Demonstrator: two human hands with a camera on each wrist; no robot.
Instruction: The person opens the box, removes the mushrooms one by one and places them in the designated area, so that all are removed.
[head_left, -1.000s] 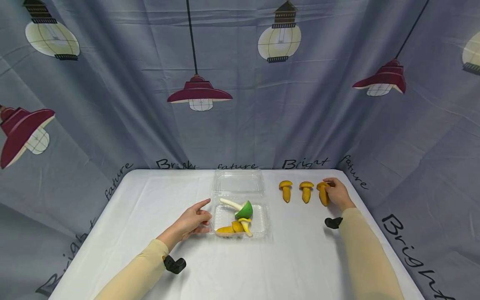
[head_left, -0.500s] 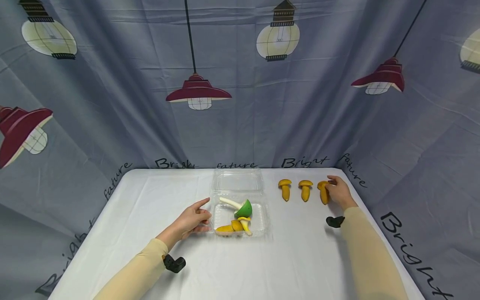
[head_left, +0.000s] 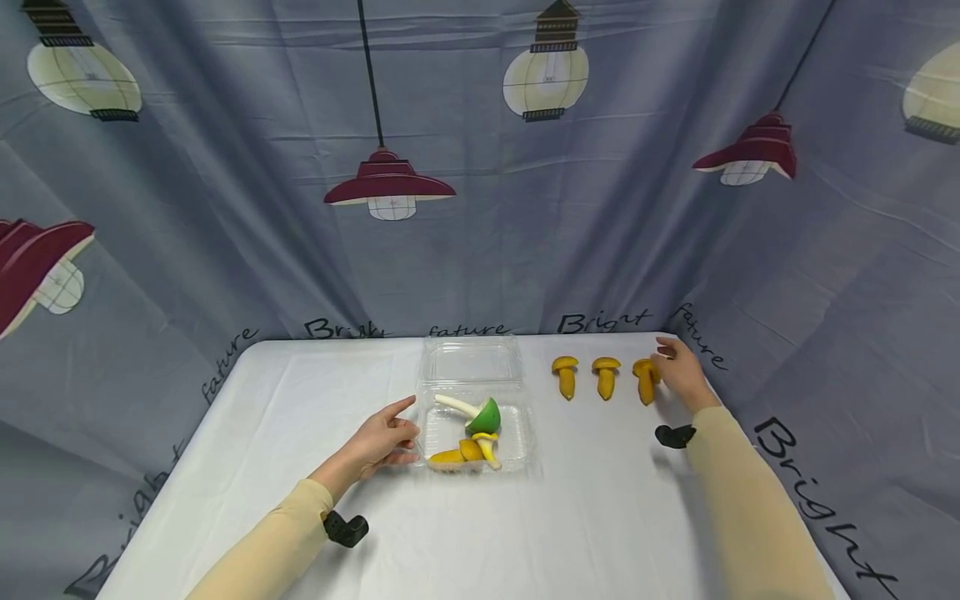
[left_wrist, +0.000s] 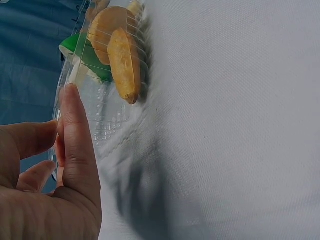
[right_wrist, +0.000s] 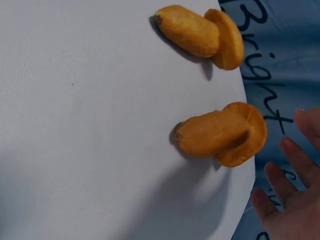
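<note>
My left hand [head_left: 386, 437] rests at the left side of a clear plastic clamshell box [head_left: 528, 433], fingers stretched along its wall. Inside the box lie a green-capped toy mushroom [head_left: 487, 415] with a white stem, a small yellow mushroom [head_left: 486, 448] and an orange-brown mushroom [left_wrist: 125, 67]. Over at the right, my right hand [head_left: 681, 371] hovers beside the rightmost orange-brown mushroom [head_left: 646, 382]. A gap separates its spread fingers [right_wrist: 280, 185] from that mushroom's cap in the right wrist view. Nothing is in that hand.
Two similar mushrooms, the left one [head_left: 566, 377] and the middle one [head_left: 606, 377], lie in a row with the rightmost, caps toward the back. The box's lid [head_left: 472, 360] is folded back. A white cloth covers the table [head_left: 585, 517], and a printed grey curtain [head_left: 480, 267] hangs behind.
My right hand has let go of the rightmost mushroom and drawn off to the right and back. The left hand stays at the box. The head view has shifted slightly.
</note>
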